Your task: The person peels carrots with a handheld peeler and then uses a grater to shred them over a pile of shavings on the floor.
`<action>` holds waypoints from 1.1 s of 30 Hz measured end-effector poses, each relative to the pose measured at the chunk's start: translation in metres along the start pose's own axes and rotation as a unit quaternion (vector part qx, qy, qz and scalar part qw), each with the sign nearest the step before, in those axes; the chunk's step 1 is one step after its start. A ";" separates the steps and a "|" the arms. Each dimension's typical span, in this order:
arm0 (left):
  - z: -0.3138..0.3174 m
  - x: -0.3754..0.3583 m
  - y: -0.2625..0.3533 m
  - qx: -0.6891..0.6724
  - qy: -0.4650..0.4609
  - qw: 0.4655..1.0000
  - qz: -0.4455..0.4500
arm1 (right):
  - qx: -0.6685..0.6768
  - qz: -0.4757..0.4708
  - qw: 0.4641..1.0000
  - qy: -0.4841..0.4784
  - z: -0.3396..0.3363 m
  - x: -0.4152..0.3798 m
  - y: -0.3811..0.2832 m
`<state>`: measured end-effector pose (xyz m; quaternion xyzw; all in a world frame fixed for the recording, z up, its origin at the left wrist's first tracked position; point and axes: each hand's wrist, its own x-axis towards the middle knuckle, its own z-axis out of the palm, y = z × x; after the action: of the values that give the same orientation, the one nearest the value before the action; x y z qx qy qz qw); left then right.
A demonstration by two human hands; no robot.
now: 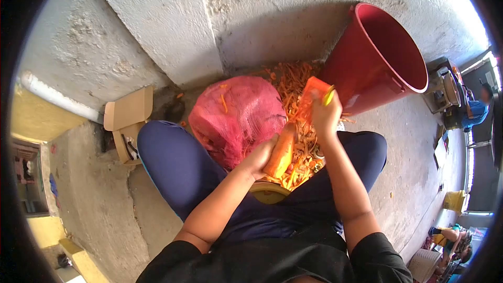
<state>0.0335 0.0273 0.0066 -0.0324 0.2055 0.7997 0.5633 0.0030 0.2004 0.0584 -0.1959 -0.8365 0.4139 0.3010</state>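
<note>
Carrot (281,153) is gripped in the curled fingers of the left hand (261,156), tilted, with its far end directed away from the body. A peeler-like tool (313,94) with orange and yellow parts is held in the closed fingers of the right hand (327,114), beyond the carrot and apart from it; its edge is blurred. Orange peelings (303,153) are heaped beneath and between both sets of fingers. A pink mesh sack (238,112) is seen left of the left fingers; a red bin (361,71) is placed beyond the right fingers, mouth tilted. An open cardboard box (129,111) is located farther left, near the wall (157,15).
</note>
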 end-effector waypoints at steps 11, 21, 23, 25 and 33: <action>0.001 0.011 0.012 -0.072 0.105 0.991 0.041 | 0.290 0.142 0.927 -0.194 -0.011 -0.038 -0.036; 0.014 0.009 0.002 -0.062 0.175 0.982 0.018 | 0.046 -0.005 0.992 -0.116 0.002 -0.041 -0.021; 0.006 0.006 -0.004 0.000 0.143 0.990 0.001 | 0.039 0.007 0.998 -0.051 0.005 -0.013 0.003; 0.000 0.005 -0.005 0.023 0.102 0.994 -0.014 | 0.066 0.027 0.997 0.004 0.004 0.011 0.022; 0.004 0.007 0.007 -0.070 0.158 0.984 0.033 | 0.172 0.100 0.979 -0.044 -0.013 -0.002 0.004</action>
<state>0.0253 0.0326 0.0104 -0.1907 0.2365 0.8152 0.4931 0.0139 0.2089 0.0607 -0.2055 -0.7413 0.5881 0.2499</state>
